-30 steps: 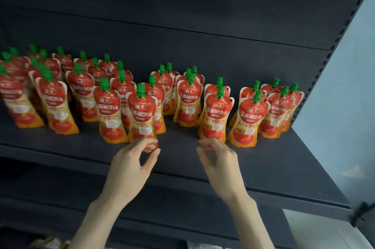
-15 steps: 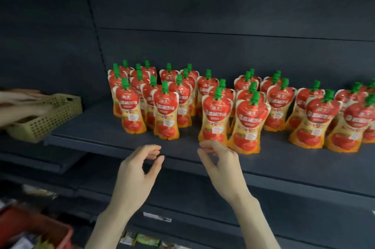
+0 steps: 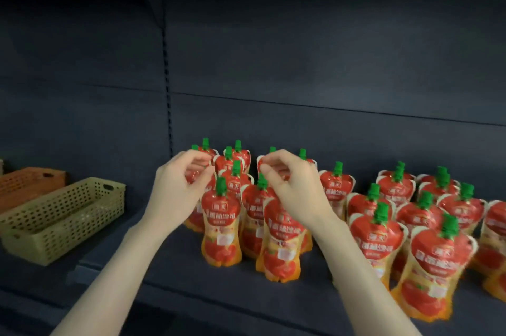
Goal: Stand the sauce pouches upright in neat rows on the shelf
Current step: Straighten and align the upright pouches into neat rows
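Standing upright, tomato sauce pouches are crowding the dark shelf at frame centre and right. Both the left hand and the right hand are curling over pouch tops, grip unclear. A perforated green basket is sitting at the left.

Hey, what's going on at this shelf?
A person is tidying green-capped tomato sauce pouches on a dark shelf. The left hand and right hand are up among the leftmost cluster, fingers curled at the pouch tops; whether either grips one is unclear. Pouches stand upright in loose rows. A green basket and an orange basket sit to the left.
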`<state>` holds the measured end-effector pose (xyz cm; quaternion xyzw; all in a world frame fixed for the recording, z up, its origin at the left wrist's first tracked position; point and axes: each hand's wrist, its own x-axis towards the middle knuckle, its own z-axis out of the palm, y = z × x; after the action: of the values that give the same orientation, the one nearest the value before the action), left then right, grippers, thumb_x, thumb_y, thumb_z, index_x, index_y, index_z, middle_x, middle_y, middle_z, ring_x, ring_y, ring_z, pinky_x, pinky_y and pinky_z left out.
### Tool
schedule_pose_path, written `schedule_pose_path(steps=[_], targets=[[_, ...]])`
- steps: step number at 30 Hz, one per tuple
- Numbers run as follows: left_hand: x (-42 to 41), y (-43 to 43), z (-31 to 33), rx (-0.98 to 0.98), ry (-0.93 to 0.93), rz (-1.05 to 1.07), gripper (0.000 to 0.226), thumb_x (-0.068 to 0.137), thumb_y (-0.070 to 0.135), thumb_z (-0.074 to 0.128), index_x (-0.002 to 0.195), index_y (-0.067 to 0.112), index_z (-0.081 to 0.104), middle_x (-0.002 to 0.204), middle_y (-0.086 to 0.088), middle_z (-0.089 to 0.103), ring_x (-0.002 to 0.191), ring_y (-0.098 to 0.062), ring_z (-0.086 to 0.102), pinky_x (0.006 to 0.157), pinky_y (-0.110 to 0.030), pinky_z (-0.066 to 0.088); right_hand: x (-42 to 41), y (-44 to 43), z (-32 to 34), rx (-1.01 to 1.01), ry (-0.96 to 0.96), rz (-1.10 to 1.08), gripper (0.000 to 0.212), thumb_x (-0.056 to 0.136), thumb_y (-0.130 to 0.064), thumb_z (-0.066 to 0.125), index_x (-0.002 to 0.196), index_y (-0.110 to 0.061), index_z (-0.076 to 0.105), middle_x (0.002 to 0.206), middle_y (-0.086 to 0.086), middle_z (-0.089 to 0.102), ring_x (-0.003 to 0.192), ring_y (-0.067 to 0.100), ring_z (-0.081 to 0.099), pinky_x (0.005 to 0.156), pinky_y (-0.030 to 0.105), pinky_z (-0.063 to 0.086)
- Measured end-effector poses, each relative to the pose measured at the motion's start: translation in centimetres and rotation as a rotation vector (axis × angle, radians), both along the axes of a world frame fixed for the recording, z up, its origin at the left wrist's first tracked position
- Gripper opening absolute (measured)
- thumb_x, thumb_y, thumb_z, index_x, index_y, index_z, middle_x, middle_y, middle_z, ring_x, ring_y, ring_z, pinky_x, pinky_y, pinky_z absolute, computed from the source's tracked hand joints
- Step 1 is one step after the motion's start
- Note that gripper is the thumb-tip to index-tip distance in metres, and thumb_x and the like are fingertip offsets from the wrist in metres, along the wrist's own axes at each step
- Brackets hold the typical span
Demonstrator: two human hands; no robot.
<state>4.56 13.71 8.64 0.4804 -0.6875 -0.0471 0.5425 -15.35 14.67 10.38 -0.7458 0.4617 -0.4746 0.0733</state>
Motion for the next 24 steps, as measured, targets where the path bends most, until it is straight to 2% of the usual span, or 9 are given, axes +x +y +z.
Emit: schedule_pose_path(steps=[6, 9, 12, 16, 20, 24], targets=[[3.4, -10.6, 2.5, 0.126, -0.043, -0.023, 0.018, 0.085, 0.021, 0.065, 0.102, 0.018, 0.064, 0.105, 0.002, 0.064, 0.093, -0.008, 0.059, 0.084, -0.023, 0.046, 2.6, -10.2, 3.4, 0.121, 0.105, -0.003, 0.016, 0.090, -0.022, 0.059, 0.102, -0.014, 0.066, 0.094, -0.003, 0.066, 0.086, 0.007, 0.058, 0.069, 0.006, 0.040], [4.7, -15.8, 3.0, 0.226, -0.103, -0.059, 0.028, 0.084, 0.025, 0.065, 0.111, 0.015, 0.062, 0.113, 0.000, 0.062, 0.101, -0.012, 0.057, 0.087, -0.024, 0.043, 3.8, -14.6, 3.7, 0.228, 0.204, -0.002, 0.019, 0.090, -0.023, 0.060, 0.104, -0.012, 0.064, 0.098, 0.000, 0.065, 0.095, 0.013, 0.058, 0.079, 0.019, 0.040], [5.9, -20.4, 3.6, 0.359, -0.151, -0.113, 0.036, 0.085, 0.028, 0.065, 0.117, 0.013, 0.060, 0.119, 0.000, 0.060, 0.110, -0.015, 0.055, 0.092, -0.026, 0.042, 4.8, -18.3, 3.8, 0.316, 0.291, -0.016, 0.024, 0.089, -0.023, 0.061, 0.109, -0.009, 0.063, 0.109, 0.007, 0.065, 0.103, 0.019, 0.058, 0.087, 0.025, 0.044], [6.8, -24.9, 3.4, 0.500, -0.200, -0.232, 0.041, 0.084, 0.029, 0.065, 0.120, 0.009, 0.057, 0.120, -0.004, 0.060, 0.108, -0.014, 0.055, 0.098, -0.027, 0.042, 5.4, -22.5, 3.2, 0.397, 0.398, -0.081, 0.038, 0.089, -0.026, 0.061, 0.122, -0.010, 0.055, 0.123, 0.009, 0.060, 0.114, 0.023, 0.055, 0.097, 0.031, 0.044], [7.9, -27.8, 2.6, 0.636, -0.264, -0.370, 0.041, 0.084, 0.031, 0.065, 0.119, 0.012, 0.058, 0.117, -0.003, 0.061, 0.106, -0.012, 0.056, 0.091, -0.023, 0.044, 5.7, -25.0, 3.0, 0.513, 0.509, -0.119, 0.043, 0.087, -0.029, 0.063, 0.125, -0.012, 0.053, 0.125, 0.007, 0.058, 0.115, 0.023, 0.055, 0.098, 0.034, 0.045], [8.3, -29.6, 1.6, 0.651, -0.296, -0.450, 0.036, 0.085, 0.028, 0.065, 0.117, 0.013, 0.060, 0.109, -0.003, 0.062, 0.102, -0.010, 0.058, 0.083, -0.018, 0.046, 6.1, -26.4, 2.6, 0.583, 0.528, -0.138, 0.041, 0.087, -0.028, 0.065, 0.123, -0.013, 0.054, 0.117, 0.005, 0.058, 0.105, 0.019, 0.056, 0.088, 0.027, 0.044]])
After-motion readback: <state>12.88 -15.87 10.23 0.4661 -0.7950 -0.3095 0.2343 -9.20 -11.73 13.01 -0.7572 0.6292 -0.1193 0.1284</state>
